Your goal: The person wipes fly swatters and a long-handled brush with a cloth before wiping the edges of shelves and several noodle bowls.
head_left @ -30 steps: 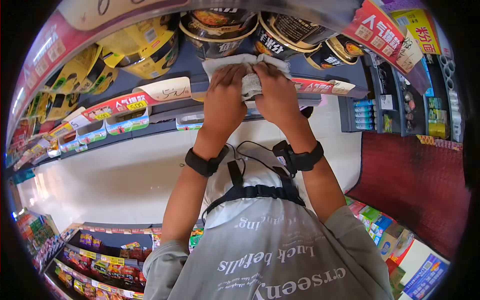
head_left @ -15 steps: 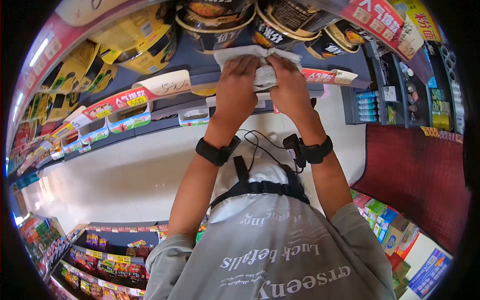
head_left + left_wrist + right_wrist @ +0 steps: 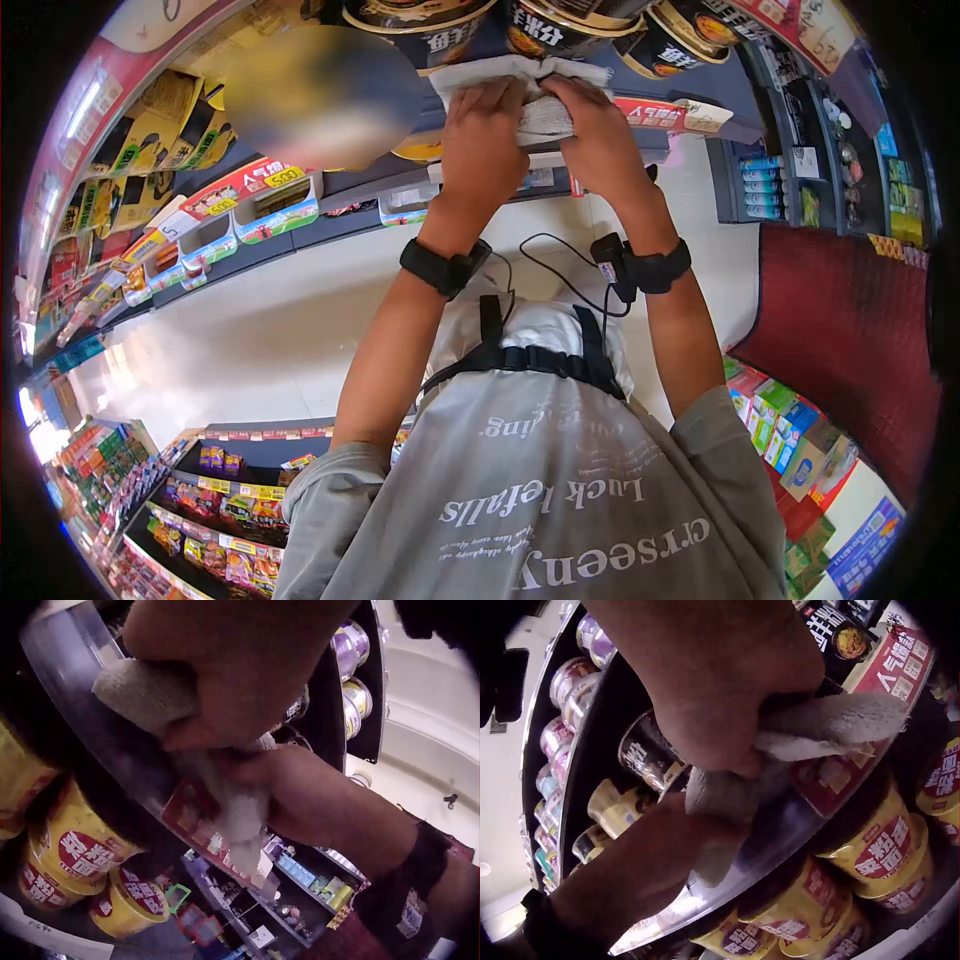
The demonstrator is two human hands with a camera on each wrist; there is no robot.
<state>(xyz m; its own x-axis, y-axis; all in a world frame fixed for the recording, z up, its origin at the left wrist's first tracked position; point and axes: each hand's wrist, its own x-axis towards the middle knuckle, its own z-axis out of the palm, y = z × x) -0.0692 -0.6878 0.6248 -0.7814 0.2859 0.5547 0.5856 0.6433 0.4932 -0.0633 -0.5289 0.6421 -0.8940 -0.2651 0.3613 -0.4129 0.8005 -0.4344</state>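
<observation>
Shelf: cloth slid slightly right to a new stretch, black bowls just beyond fingers, left hand and right hand curled closed round it.

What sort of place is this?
Most likely a grocery or convenience store: black noodle bowls stand on a shelf edged with price labels, and another rack holds rows of bright packets.

The left hand and right hand partly hide the cloth; at upper left, one round blur covers some shelf.
</observation>
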